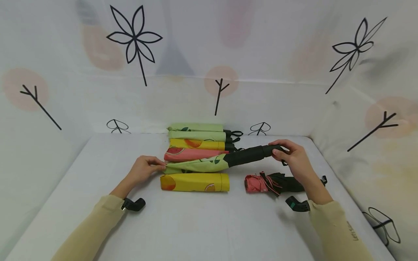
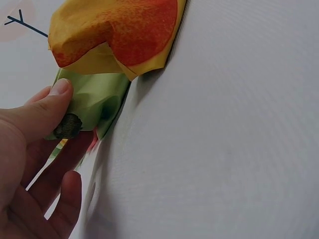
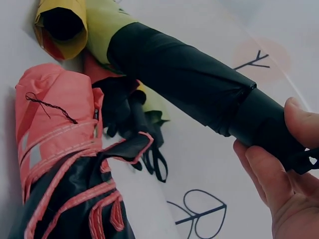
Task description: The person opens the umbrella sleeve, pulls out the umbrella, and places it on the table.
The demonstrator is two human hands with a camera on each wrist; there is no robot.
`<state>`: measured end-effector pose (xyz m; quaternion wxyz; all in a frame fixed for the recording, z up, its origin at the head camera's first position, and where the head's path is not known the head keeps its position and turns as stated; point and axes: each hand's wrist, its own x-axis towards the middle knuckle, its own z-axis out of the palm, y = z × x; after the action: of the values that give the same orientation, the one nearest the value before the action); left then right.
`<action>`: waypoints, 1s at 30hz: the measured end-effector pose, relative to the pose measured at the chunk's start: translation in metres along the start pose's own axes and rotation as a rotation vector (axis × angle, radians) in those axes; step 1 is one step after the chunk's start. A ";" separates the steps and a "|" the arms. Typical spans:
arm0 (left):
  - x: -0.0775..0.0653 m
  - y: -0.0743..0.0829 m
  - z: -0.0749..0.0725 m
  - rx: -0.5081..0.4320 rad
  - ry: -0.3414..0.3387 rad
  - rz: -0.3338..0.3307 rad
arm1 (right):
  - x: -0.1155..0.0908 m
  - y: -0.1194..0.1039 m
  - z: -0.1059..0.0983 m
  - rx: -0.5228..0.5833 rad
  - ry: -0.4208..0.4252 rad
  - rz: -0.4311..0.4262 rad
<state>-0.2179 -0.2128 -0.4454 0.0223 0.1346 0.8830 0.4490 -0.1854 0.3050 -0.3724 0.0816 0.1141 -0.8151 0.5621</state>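
My right hand (image 1: 295, 159) grips the handle end of a folded black umbrella (image 1: 246, 156), which slants up to the right. Its other end is hidden inside a light green umbrella sleeve (image 1: 199, 166). At the sleeve's far left end, my left hand (image 1: 142, 170) pinches the fabric between thumb and fingers. In the left wrist view the thumb lies on the green sleeve (image 2: 89, 97). Just in front lies a yellow fruit-print sleeve (image 1: 192, 182); its open mouth shows in the right wrist view. Below my right hand lies a loosely wrapped pink and black umbrella (image 1: 256, 183).
Behind the held umbrella, a pink sleeved umbrella (image 1: 192, 155), a yellow one (image 1: 197, 144) and two light green ones lie side by side, handles to the right. The white table (image 1: 196, 228) meets patterned cloth walls (image 1: 183, 98) at the back and sides.
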 end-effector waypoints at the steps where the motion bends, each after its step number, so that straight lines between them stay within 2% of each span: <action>1: 0.000 0.000 0.000 0.005 0.001 0.002 | 0.000 0.000 -0.001 0.017 0.004 -0.003; 8: -0.002 -0.002 0.000 0.003 0.012 0.007 | -0.001 0.002 -0.010 0.214 0.021 -0.021; 17: -0.002 -0.005 0.001 -0.002 0.017 0.022 | -0.002 0.003 -0.022 0.383 0.034 -0.037; 25: -0.001 -0.005 0.001 -0.009 0.017 0.027 | -0.003 0.001 -0.030 0.454 0.053 -0.087; 30: -0.001 -0.003 0.001 -0.008 0.017 0.022 | -0.004 -0.001 -0.036 0.507 0.049 -0.085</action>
<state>-0.2172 -0.2144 -0.4487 0.0105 0.1407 0.8797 0.4541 -0.1814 0.3386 -0.3599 0.0935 0.1515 -0.6405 0.7471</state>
